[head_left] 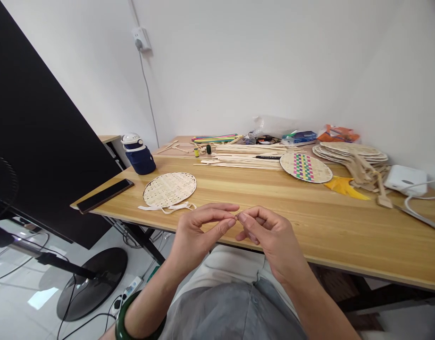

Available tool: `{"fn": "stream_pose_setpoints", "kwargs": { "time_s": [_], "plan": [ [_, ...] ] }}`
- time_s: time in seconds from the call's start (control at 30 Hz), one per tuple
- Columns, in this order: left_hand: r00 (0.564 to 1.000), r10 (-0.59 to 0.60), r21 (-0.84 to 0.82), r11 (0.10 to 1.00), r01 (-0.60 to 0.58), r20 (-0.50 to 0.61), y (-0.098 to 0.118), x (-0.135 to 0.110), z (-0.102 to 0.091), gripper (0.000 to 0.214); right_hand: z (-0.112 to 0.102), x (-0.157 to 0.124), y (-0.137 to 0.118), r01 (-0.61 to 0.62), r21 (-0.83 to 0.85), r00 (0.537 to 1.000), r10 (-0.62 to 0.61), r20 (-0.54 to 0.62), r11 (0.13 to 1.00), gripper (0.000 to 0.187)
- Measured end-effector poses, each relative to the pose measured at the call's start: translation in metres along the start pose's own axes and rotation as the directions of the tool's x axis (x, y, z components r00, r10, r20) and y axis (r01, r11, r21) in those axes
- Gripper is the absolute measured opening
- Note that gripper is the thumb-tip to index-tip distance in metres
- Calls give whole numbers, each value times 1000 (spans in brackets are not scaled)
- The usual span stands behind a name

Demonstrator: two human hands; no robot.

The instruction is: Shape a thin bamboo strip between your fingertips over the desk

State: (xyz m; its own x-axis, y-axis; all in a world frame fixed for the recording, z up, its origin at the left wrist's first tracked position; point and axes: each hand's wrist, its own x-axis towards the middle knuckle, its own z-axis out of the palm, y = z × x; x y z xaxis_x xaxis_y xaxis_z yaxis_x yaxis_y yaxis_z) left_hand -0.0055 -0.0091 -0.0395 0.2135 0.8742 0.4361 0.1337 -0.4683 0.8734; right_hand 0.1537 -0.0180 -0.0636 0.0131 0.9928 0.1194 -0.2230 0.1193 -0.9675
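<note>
- My left hand (196,233) and right hand (269,236) meet fingertip to fingertip over the near table (309,226) edge, both pinched closed.
- I cannot tell what the pinch holds; anything there is too small to see.
- Just beyond the pinch, to its left, lies a plain woven fan (170,190) on a white strip (168,208).
- Farther beyond, to the right, a coloured woven fan (305,167) and bamboo strips (246,158).
</note>
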Motion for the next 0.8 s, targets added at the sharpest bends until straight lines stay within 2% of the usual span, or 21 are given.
{"fn": "stream_pose_setpoints", "kwargs": {
  "time_s": [0.17,0.33,0.47,0.8],
  "plan": [
    [999,51,11,999,-50,-13,-1,1,0,10,1,-1,-1,-22,21,998,21,55,1000,25],
    [992,109,75,992,-104,-59,-2,2,1,11,4,-3,-2,-89,77,994,83,73,993,27],
    [986,148,82,986,-142,-76,-5,1,2,12,3,-3,-2,-95,88,993,89,73,992,27],
    [985,146,80,987,-139,-88,-5,0,4,12,5,-6,-5,-114,79,993,111,42,990,26]
  ]
}}
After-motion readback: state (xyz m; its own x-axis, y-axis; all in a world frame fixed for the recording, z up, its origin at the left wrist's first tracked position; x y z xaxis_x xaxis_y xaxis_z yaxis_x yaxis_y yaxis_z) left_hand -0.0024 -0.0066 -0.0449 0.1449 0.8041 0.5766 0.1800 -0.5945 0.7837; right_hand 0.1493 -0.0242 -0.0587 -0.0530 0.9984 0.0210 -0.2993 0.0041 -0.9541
